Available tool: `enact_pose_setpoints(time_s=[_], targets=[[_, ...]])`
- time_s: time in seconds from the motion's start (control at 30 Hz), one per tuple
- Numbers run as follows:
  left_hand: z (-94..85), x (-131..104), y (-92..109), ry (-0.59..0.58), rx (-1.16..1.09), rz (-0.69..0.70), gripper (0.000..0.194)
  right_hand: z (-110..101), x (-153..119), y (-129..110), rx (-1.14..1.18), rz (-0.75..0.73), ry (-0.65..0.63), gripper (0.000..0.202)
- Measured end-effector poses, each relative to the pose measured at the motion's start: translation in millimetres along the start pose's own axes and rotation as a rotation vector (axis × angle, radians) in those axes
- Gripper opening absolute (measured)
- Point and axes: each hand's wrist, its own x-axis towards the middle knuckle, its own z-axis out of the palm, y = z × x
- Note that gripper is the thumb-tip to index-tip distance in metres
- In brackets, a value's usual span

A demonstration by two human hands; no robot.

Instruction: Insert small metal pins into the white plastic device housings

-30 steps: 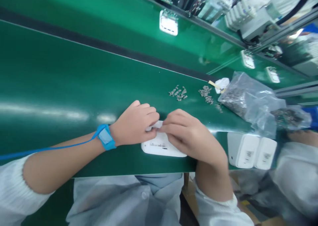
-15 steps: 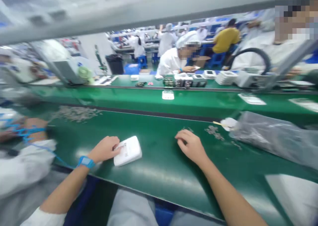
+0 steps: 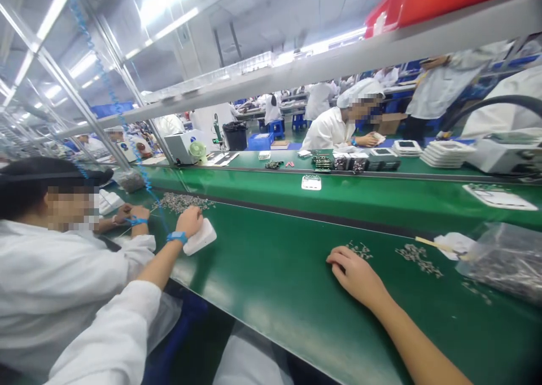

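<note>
My left hand (image 3: 189, 221), with a blue strap at its wrist, is closed on a white plastic case (image 3: 203, 238). It grips the case's far left part, and the fingertips are hidden behind the hand. Just beyond lies a wide pile of small metal parts (image 3: 182, 202). My right hand (image 3: 354, 273) rests on the green bench (image 3: 262, 272), fingers loosely bent, thumb apart, with nothing seen in it. Close to its knuckles is a small cluster of metal parts (image 3: 361, 250); another cluster (image 3: 419, 259) lies farther right.
A clear bag of parts (image 3: 508, 261) and a white round piece (image 3: 455, 244) with a yellow stick lie right. A co-worker (image 3: 71, 272) sits close on my left. Behind, a green belt (image 3: 254, 190) carries white casings (image 3: 311, 183). A grey rail (image 3: 296, 71) crosses overhead.
My left hand has carried the white case left and away from me, toward the parts pile. The view has turned left and up. My right hand stays resting on the bench.
</note>
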Motion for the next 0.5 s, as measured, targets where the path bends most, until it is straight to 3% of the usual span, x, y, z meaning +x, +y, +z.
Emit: enact_pose_setpoints(time_s=[0.13, 0.3, 0.4, 0.5], targets=[[18.9, 55, 45, 0.015, -0.067, -0.086, 0.034, 1, -1, -1, 0.017, -0.003, -0.002, 0.025], [58.6, 95, 92, 0.1, -0.142, -0.397, 0.072, 1, -2, 1, 0.04, -0.01, 0.036, 0.024], [80.4, 105, 94, 0.195, -0.156, -0.601, 0.082, 5, -2, 5, 0.061, 0.007, 0.03, 0.023], [96.1, 113, 79, 0.268, -0.122, -0.71, 0.085, 10, -5, 10, 0.07, 0.049, -0.016, 0.023]])
